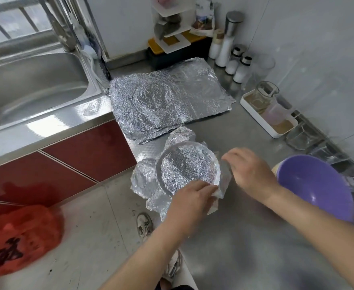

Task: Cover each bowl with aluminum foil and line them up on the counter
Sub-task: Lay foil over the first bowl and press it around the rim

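Foil-wrapped bowl (189, 168) on counter (245, 237); left hand (193, 198) pinches foil (144, 178) at near rim; right hand (249, 170) beside right rim, blurred, grip unclear.

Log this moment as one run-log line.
foil-covered bowl: wrap unfinished | left hand: pinches foil at near edge | right hand: at right rim, blurred | purple bowl: uncovered | foil sheets: stacked behind

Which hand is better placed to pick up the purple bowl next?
Probably right: the right hand is next to the purple bowl, while the left hand pinches foil on the covered bowl.
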The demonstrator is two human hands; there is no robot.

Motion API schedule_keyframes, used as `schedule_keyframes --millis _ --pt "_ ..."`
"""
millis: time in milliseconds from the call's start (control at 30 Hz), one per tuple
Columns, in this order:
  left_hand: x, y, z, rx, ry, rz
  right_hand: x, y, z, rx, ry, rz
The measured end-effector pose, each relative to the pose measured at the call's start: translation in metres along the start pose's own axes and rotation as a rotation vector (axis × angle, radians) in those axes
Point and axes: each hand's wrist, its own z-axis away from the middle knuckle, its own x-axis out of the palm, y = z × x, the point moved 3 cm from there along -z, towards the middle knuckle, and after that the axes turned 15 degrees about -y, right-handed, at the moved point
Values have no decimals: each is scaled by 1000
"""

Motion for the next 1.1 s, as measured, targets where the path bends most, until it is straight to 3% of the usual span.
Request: schedule_keyframes --millis 67,167,433,567,733,833,1100 --pt "-16 -7 8 8 9 27 -5 -6 7 283 106 -277" --pt "-36 -32 25 -66 -38 -27 3 -25 18 577 65 -545" --pt "-33 -34 30 11 -174 -131 15 -62 35 775 -121 -571" --pt "-26 -36 30 14 -202 -177 22 -68 38 783 -180 -593" --pt "-11 -19 11 -39 -156 -242 31 -55 39 745 -114 -665" --pt "-2 -5 -9 -116 -90 -168 36 -41 35 671 -139 -595" --pt "-5 -5 -26 -81 24 -96 39 -13 10 555 -192 -458"
